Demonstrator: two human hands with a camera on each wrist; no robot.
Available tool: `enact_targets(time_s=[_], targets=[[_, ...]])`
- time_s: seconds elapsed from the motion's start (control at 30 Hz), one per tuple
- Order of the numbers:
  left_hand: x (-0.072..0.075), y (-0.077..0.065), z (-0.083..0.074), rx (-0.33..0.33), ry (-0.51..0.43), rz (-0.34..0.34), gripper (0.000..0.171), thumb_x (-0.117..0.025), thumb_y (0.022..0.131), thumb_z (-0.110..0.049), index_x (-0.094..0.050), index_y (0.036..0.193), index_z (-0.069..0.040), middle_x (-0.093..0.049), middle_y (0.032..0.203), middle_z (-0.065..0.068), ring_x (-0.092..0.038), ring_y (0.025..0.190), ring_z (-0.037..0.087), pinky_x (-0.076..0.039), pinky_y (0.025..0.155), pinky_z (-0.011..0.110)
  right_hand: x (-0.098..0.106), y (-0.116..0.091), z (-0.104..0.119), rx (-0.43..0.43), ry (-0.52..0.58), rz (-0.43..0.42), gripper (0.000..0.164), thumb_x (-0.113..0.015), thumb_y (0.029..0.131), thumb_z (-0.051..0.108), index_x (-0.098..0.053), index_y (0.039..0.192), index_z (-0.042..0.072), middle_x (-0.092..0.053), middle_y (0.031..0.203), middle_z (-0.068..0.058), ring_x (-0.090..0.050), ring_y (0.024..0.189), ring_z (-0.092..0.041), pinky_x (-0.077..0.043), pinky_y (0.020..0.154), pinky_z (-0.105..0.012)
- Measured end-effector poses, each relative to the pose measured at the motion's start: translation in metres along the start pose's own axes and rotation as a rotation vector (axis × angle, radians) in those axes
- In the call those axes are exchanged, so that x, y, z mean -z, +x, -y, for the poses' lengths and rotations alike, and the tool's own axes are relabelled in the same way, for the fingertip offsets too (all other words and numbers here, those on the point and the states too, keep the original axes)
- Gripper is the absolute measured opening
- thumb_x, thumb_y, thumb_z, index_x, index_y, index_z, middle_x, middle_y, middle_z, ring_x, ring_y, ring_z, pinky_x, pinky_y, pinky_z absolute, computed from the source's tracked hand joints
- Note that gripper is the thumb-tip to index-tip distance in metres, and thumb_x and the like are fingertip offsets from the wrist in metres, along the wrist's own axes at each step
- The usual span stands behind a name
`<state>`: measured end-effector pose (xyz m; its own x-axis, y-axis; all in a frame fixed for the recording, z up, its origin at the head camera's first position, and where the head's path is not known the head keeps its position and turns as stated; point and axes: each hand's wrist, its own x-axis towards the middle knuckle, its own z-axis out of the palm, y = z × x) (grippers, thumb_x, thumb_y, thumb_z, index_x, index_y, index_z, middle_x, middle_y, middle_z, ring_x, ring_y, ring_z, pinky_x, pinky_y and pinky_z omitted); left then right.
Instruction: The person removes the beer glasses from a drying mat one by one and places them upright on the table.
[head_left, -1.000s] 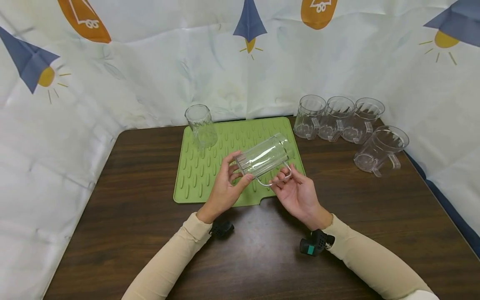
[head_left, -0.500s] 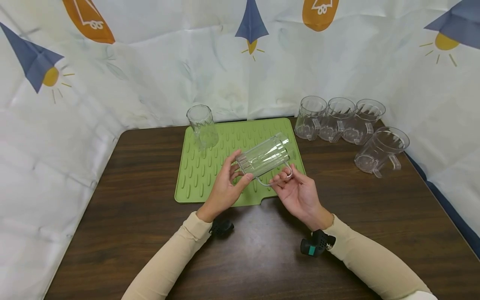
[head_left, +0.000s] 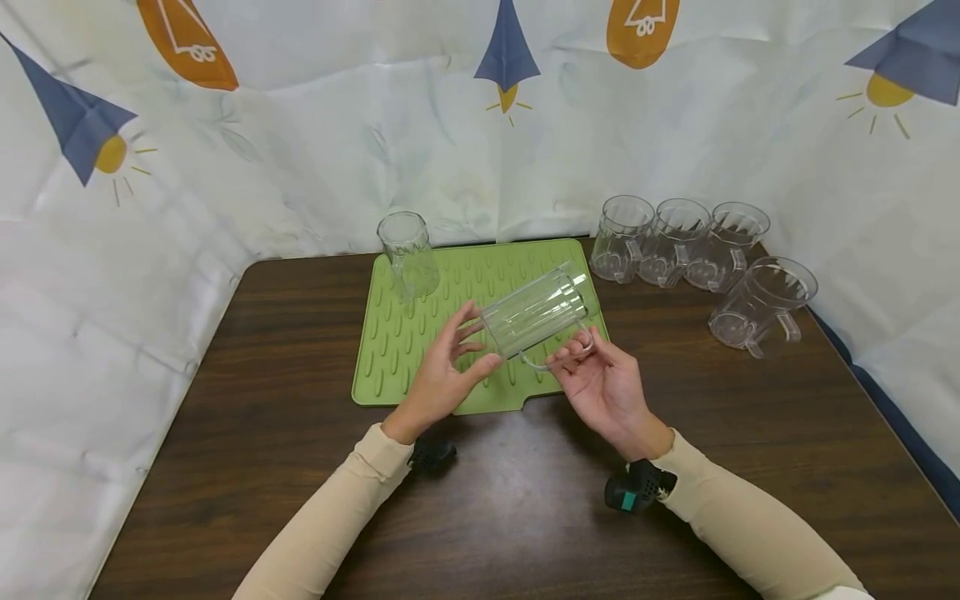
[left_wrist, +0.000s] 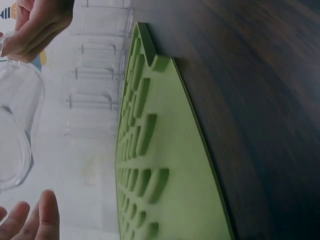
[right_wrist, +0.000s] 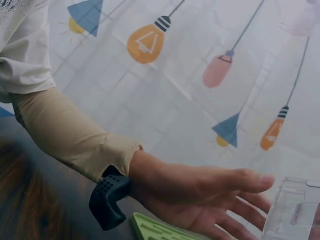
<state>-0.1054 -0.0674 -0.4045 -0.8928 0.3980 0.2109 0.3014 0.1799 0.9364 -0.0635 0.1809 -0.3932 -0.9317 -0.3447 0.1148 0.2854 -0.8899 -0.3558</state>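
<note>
A clear ribbed mug (head_left: 534, 312) is held tilted on its side above the green drying mat (head_left: 386, 367). My right hand (head_left: 609, 390) grips its handle, and the left wrist view shows those fingers (left_wrist: 42, 27) curled round it. Near the mug's base my left hand (head_left: 435, 377) has its fingers and thumb spread. A gap shows between the left fingertips (left_wrist: 49, 205) and the mug in the left wrist view. From the right wrist view, the left hand (right_wrist: 200, 190) reaches toward the mug (right_wrist: 295, 210) with thumb extended.
Another clear mug (head_left: 411, 258) stands on the mat's back left corner. Several more mugs (head_left: 622, 237) stand at the back right of the dark wooden table (head_left: 285, 333), one mug (head_left: 761, 304) nearer the right edge. A printed white curtain (head_left: 322, 150) hangs behind.
My left hand has let go of the mug's base, its fingers spreading and drawing back left. The right hand has shifted slightly right with the mug.
</note>
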Motion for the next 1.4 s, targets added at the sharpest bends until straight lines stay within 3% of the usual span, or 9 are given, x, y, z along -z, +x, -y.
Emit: enact_targets(time_s=[0.17, 0.37, 0.5, 0.63, 0.73, 0.93, 1.17, 1.4], targets=[[0.009, -0.004, 0.002, 0.014, 0.053, 0.014, 0.083, -0.07, 0.101, -0.032, -0.02, 0.166, -0.024, -0.033, 0.167, 0.013, -0.043, 0.151, 0.037, -0.046, 0.115, 0.059, -0.002, -0.001, 0.004, 0.012, 0.004, 0.0, 0.045, -0.029, 0.115, 0.028, -0.061, 0.092, 0.008, -0.071, 0.088, -0.002, -0.071, 0.089, -0.018, -0.058, 0.097, -0.032], [0.019, -0.007, 0.003, 0.024, 0.148, 0.011, 0.083, -0.07, 0.1, -0.033, -0.022, 0.166, -0.021, -0.036, 0.167, 0.009, -0.043, 0.151, 0.036, -0.049, 0.113, 0.059, -0.005, -0.001, 0.01, 0.027, -0.011, -0.012, 0.044, -0.032, 0.115, 0.029, -0.062, 0.091, 0.007, -0.071, 0.087, -0.003, -0.071, 0.087, -0.019, -0.058, 0.096, -0.032], [0.028, -0.011, 0.002, 0.038, 0.262, 0.027, 0.079, -0.068, 0.101, -0.038, -0.026, 0.166, -0.022, -0.036, 0.168, 0.007, -0.049, 0.146, 0.039, -0.054, 0.105, 0.059, -0.007, -0.001, 0.015, 0.037, -0.033, -0.005, 0.045, -0.033, 0.115, 0.03, -0.064, 0.091, 0.007, -0.072, 0.087, -0.003, -0.071, 0.087, -0.019, -0.059, 0.096, -0.033], [0.038, -0.016, 0.003, 0.07, 0.408, 0.052, 0.078, -0.064, 0.102, -0.047, -0.026, 0.166, -0.023, -0.033, 0.17, 0.007, -0.056, 0.137, 0.042, -0.053, 0.106, 0.059, -0.007, -0.001, 0.02, 0.044, -0.067, 0.008, 0.045, -0.033, 0.115, 0.03, -0.064, 0.092, 0.008, -0.073, 0.088, -0.002, -0.072, 0.088, -0.018, -0.059, 0.096, -0.032], [0.046, -0.019, 0.006, 0.084, 0.487, 0.074, 0.081, -0.063, 0.102, -0.051, -0.024, 0.166, -0.021, -0.031, 0.171, 0.008, -0.052, 0.144, 0.039, -0.047, 0.115, 0.059, -0.008, -0.001, 0.025, 0.055, -0.091, 0.006, 0.044, -0.034, 0.114, 0.03, -0.064, 0.092, 0.007, -0.072, 0.088, -0.002, -0.071, 0.088, -0.018, -0.059, 0.096, -0.033], [0.061, -0.025, 0.01, 0.09, 0.608, 0.116, 0.086, -0.06, 0.102, -0.055, -0.019, 0.167, -0.017, -0.029, 0.172, 0.014, -0.031, 0.159, 0.036, -0.034, 0.125, 0.061, -0.007, -0.003, 0.032, 0.095, -0.154, 0.01, 0.044, -0.033, 0.115, 0.028, -0.064, 0.092, 0.007, -0.073, 0.089, -0.004, -0.071, 0.088, -0.02, -0.059, 0.095, -0.033], [0.078, -0.035, 0.012, 0.081, 0.722, 0.147, 0.086, -0.06, 0.102, -0.052, -0.022, 0.166, -0.009, -0.028, 0.171, 0.017, -0.03, 0.159, 0.035, -0.033, 0.126, 0.058, -0.004, -0.004, 0.04, 0.152, -0.252, 0.044, 0.048, -0.03, 0.115, 0.026, -0.069, 0.095, 0.004, -0.076, 0.092, -0.007, -0.075, 0.091, -0.024, -0.06, 0.094, -0.033], [0.092, -0.046, 0.018, 0.093, 0.793, 0.136, 0.087, -0.061, 0.102, -0.054, -0.025, 0.164, -0.004, -0.03, 0.171, 0.019, -0.031, 0.158, 0.037, -0.033, 0.126, 0.06, -0.001, -0.007, 0.044, 0.199, -0.333, 0.055, 0.05, -0.031, 0.115, 0.023, -0.073, 0.101, 0.001, -0.079, 0.095, -0.009, -0.076, 0.093, -0.024, -0.061, 0.093, -0.034]])
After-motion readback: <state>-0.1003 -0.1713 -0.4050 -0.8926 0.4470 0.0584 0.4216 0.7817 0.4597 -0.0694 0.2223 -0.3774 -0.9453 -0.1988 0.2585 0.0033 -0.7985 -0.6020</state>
